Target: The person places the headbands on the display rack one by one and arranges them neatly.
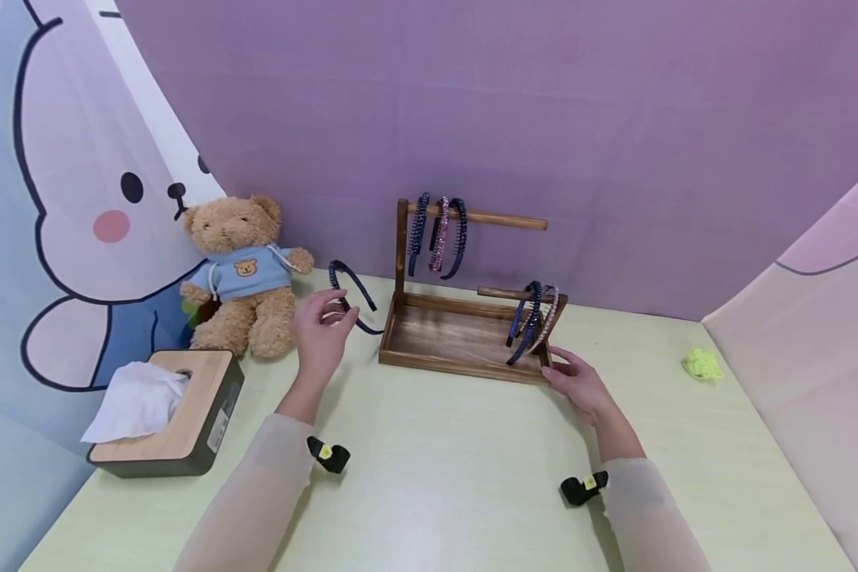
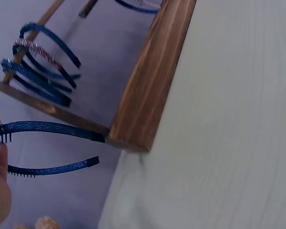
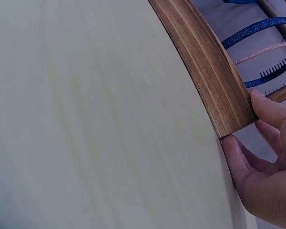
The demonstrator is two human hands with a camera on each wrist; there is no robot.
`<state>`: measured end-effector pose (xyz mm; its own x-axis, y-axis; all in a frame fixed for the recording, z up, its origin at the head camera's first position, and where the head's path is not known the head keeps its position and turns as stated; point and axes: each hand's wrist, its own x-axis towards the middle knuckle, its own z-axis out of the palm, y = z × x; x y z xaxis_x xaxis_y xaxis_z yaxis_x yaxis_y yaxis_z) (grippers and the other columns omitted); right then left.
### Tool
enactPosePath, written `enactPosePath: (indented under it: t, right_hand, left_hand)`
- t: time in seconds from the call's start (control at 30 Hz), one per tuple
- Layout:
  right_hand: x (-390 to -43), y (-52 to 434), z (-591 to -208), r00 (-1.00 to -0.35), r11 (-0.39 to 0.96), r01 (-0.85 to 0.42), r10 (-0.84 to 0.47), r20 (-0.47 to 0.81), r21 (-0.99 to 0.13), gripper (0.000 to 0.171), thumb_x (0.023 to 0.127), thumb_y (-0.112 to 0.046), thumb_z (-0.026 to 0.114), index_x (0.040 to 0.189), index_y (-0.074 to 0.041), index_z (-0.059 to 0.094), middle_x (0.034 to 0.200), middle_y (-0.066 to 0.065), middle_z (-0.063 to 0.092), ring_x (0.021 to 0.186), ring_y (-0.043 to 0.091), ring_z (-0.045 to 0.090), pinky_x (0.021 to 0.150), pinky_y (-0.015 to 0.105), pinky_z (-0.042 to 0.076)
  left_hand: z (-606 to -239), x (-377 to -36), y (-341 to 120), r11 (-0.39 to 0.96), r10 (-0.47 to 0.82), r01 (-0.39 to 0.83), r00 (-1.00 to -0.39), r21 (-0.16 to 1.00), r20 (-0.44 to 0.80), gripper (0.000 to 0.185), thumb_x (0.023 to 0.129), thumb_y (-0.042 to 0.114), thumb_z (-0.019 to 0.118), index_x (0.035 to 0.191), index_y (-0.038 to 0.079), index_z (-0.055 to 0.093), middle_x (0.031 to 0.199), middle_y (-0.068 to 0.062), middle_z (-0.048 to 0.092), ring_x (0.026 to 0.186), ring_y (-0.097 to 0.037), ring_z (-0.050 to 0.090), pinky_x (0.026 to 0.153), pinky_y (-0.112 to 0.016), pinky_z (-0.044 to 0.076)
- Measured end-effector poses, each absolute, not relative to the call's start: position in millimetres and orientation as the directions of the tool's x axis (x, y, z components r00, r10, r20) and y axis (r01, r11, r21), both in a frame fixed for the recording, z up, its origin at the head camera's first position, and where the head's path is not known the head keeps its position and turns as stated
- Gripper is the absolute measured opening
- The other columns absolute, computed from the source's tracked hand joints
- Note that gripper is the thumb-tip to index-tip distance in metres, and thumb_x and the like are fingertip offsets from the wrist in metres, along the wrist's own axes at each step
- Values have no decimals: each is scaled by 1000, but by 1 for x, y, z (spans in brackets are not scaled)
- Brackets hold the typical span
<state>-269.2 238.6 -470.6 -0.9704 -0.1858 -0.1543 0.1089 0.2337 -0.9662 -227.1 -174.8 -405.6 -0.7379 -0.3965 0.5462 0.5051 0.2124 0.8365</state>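
My left hand (image 1: 320, 334) pinches a dark blue headband (image 2: 52, 127) with comb teeth near its top. It holds the headband left of a brown wooden headband stand (image 1: 443, 365), its two ends pointing towards the stand. On the upper bar (image 1: 508, 219) hang two dark blue headbands and a pink glittery headband (image 1: 439, 238). Blue headbands (image 1: 535, 314) and a pale pink headband (image 1: 550, 310) hang from the lower bar, over the tray's right end. My right hand (image 1: 579, 385) grips the stand's right front corner, thumb and fingers on the wood.
A teddy bear (image 1: 246, 274) in a blue sweater sits at the back left. In front of it stands a tissue box (image 1: 207, 413) with a tissue sticking out. A small yellow-green thing (image 1: 702, 364) lies far right. A purple curtain (image 1: 615, 143) hangs close behind the stand.
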Motion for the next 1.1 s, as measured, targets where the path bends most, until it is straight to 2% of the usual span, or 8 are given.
enactPosePath:
  t: [0.13, 0.23, 0.43, 0.53, 0.77, 0.9, 1.03, 1.1]
  right_hand:
    - [-268, 238, -470, -970, 234, 109, -186, -155, -966, 62, 87, -20, 62, 140, -9, 31, 132, 28, 34, 109, 30, 47, 84, 31, 45]
    - [-267, 238, -469, -970, 226, 111, -187, -155, -968, 61, 88, -19, 61, 140, -8, 31, 132, 28, 34, 108, 29, 47, 84, 31, 45]
    - [-267, 238, -470, -971, 238, 110, -183, -155, -965, 62, 88, -19, 61, 140, -8, 30, 132, 29, 33, 107, 28, 47, 86, 32, 44]
    - [-267, 238, -470, -971, 241, 104, -184, -151, -965, 62, 88, -19, 61, 140, -8, 30, 132, 29, 33, 106, 28, 48, 86, 32, 44]
    - [-267, 238, -470, -972, 228, 113, -178, -155, -967, 62, 87, -19, 62, 140, -8, 31, 132, 28, 33, 108, 29, 46, 83, 30, 46]
    - [-267, 237, -470, -970, 225, 126, -176, -167, -966, 62, 87, -19, 62, 140, -8, 32, 133, 27, 32, 110, 30, 45, 84, 31, 46]
    - [-264, 236, -465, -969, 220, 123, -183, -165, -968, 62, 88, -17, 61, 140, -7, 30, 134, 29, 31, 108, 29, 46, 85, 33, 45]
    - [-264, 236, -465, -969, 215, 123, -184, -164, -969, 62, 87, -17, 61, 140, -7, 30, 133, 29, 31, 107, 28, 47, 85, 33, 45]
  left_hand:
    - [-405, -223, -167, 240, -317, 502, -769, 831, 555, 28, 75, -3, 71, 102, -5, 62, 110, -13, 48, 80, -23, 57, 71, -25, 50]
    - [-402, -217, -158, 309, -253, 514, -766, 800, 591, 26, 74, -1, 71, 100, -2, 64, 109, -10, 48, 77, -20, 58, 69, -26, 50]
    - [-399, -202, -143, 522, -77, 536, -746, 664, 662, 23, 76, 4, 71, 99, 6, 66, 111, -7, 48, 76, -14, 57, 65, -25, 50]
    - [-399, -196, -138, 571, -13, 542, -745, 616, 667, 23, 77, 5, 71, 100, 7, 66, 114, -6, 47, 77, -12, 55, 65, -24, 49]
    - [-401, -192, -131, 525, 71, 608, -729, 596, 681, 24, 77, 4, 71, 100, 7, 65, 114, -7, 47, 77, -15, 55, 63, -25, 49]
    - [-404, -194, -127, 481, 117, 629, -736, 611, 667, 25, 78, 5, 70, 102, 8, 65, 115, -6, 47, 78, -13, 55, 61, -22, 49]
    - [-402, -200, -121, 415, 160, 654, -737, 633, 657, 25, 79, 5, 69, 103, 9, 65, 116, -4, 47, 77, -11, 55, 56, -23, 50]
    - [-401, -204, -118, 396, 183, 666, -732, 633, 656, 25, 79, 5, 69, 103, 10, 65, 116, -3, 47, 78, -11, 54, 58, -25, 51]
